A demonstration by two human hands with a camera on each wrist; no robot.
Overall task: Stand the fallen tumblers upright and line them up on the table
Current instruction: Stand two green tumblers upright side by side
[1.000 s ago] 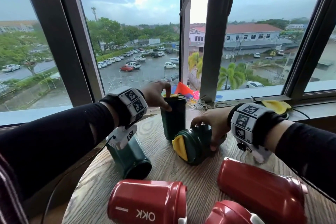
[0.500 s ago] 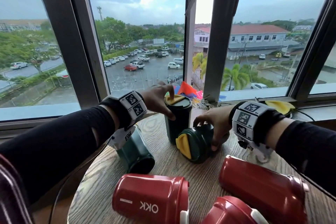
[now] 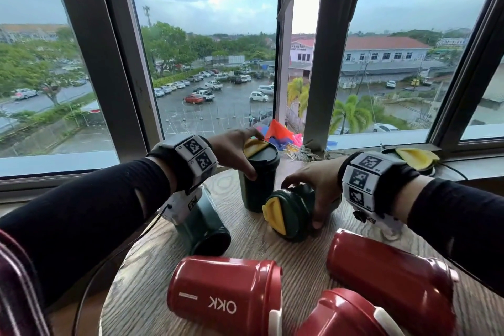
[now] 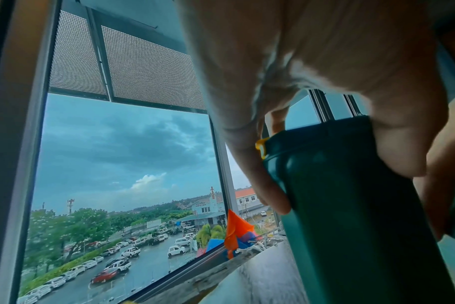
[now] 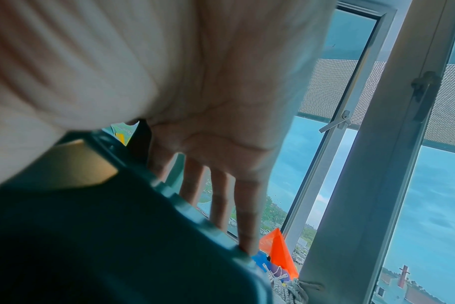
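- A teal tumbler (image 3: 203, 229) lies on its side under the left forearm at the desk's (image 3: 141, 289) left edge, base toward the viewer; a careless elbow could roll it off.
- The left hand (image 3: 231, 148) has its fingers clamped round the upright green tumbler (image 3: 259, 183) near the window, axis vertical, lid up; a hasty release could topple it.
- The right hand (image 3: 313, 183) curls its fingers over the fallen green tumbler (image 3: 293, 213), axis roughly level, yellow-flapped lid toward the viewer's left; swinging it up could strike the upright one just beside it.
- Three red tumblers (image 3: 226, 292) lie nearer, and could roll.
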